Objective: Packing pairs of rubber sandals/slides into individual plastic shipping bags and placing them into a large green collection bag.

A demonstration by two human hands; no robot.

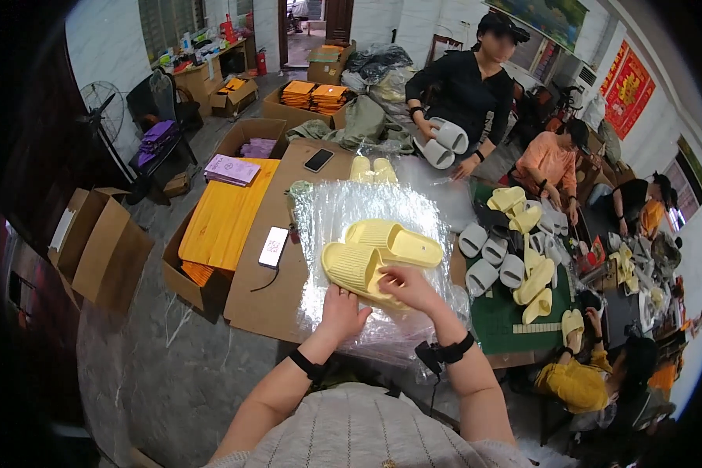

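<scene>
Item, nearest: my own pale knitted top, along the lower edge. My forearms reach up from it, a black band at each wrist.

Left hand: fingers laid against the edge of the near yellow slipper, thumb spread, not closed round it. Right hand: fingers bent at that slipper's foot opening; whether they pinch, I cannot tell.

Far yellow slipper: just beyond its mate, toe also to the left. Both lie on clear plastic sheets, stacked before me.

Left of the stack: brown cardboard, bearing a phone with a lit white screen and a dark phone; farther left, a box of orange packages.

Right: green mat with grey slippers and more yellow ones.

Opposite: a co-worker in black, holding grey slippers.
</scene>
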